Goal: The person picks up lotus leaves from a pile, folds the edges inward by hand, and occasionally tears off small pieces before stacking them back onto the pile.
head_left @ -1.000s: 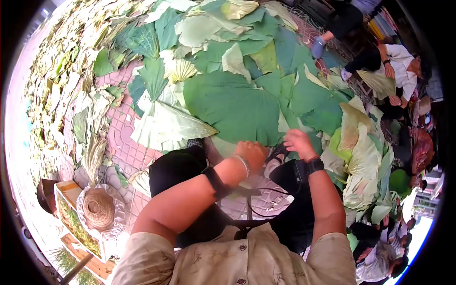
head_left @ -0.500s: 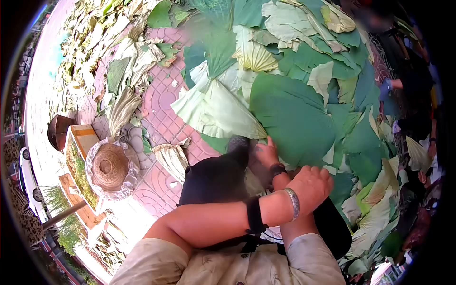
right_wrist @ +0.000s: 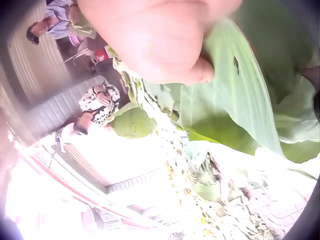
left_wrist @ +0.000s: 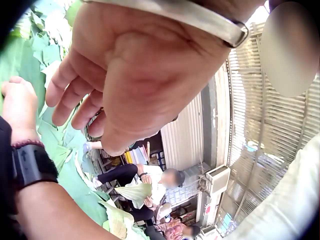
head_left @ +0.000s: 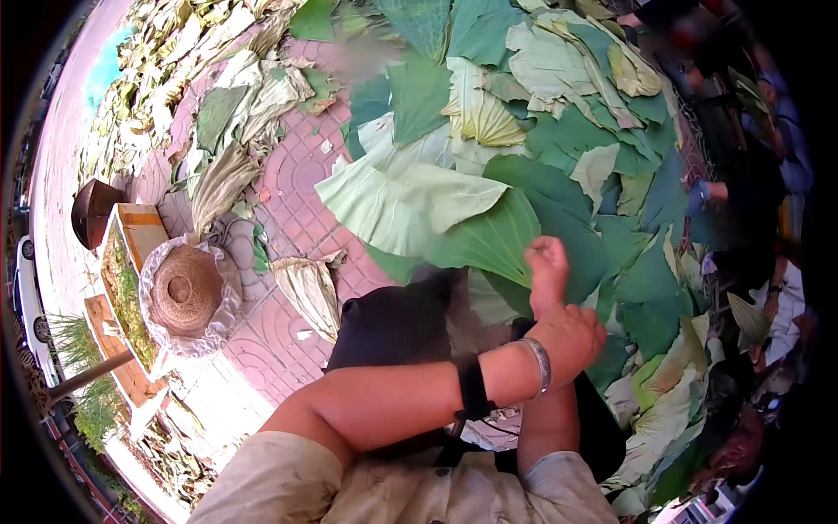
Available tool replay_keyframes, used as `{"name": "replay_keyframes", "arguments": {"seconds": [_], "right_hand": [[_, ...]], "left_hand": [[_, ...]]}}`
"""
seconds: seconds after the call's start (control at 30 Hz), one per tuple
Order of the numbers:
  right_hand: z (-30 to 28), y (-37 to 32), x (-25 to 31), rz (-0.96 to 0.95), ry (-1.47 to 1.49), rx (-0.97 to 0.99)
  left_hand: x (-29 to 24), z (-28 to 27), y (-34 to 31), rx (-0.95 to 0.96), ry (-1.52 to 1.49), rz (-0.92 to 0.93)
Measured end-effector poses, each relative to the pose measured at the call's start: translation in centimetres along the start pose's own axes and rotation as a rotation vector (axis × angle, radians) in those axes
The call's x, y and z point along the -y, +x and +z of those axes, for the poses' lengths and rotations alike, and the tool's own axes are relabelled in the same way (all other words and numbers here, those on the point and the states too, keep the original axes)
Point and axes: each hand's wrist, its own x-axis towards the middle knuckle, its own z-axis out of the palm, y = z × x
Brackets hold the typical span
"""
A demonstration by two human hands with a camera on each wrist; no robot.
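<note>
My right hand point(head_left: 548, 266), with a dark band at its wrist, pinches the edge of a lotus leaf point(head_left: 493, 234) and holds it raised over the pile. Part of this leaf shows a bright green face, the rest a pale one. In the right wrist view the thumb lies against the leaf point(right_wrist: 240, 85), which has a small dark hole. Crossed over the right forearm is my left hand point(head_left: 567, 345), with a silver bangle. Its fingers point(left_wrist: 82, 97) hang loosely curled with nothing in them. A broad dark green lotus leaf point(head_left: 559, 205) lies beneath the right hand.
Overlapping lotus leaves point(head_left: 637, 253) cover the ground ahead and to the right. Drier leaves point(head_left: 227, 105) lie on the pink paving at the left. A straw hat point(head_left: 185, 293) rests by a wooden planter box point(head_left: 144, 227). A seated person point(left_wrist: 155, 180) holds a leaf at the right.
My left hand has crossed over the right forearm. My right hand went down left to the pale leaf's tip, then came back up right with the leaf's edge, turning out a green face.
</note>
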Motion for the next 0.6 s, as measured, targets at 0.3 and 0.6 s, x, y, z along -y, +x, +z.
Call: {"name": "replay_keyframes", "arguments": {"seconds": [0.3,0.6], "right_hand": [[-12.1,-11.6,13.0,-0.207,0.035,-0.165],[-18.5,-23.2,16.6,-0.242,-0.188,-0.200]], "left_hand": [[-0.7,-1.3,-0.3,-0.115,-0.291,-0.022],[-2.0,0.8,0.8,-0.226,-0.179,-0.008]]}}
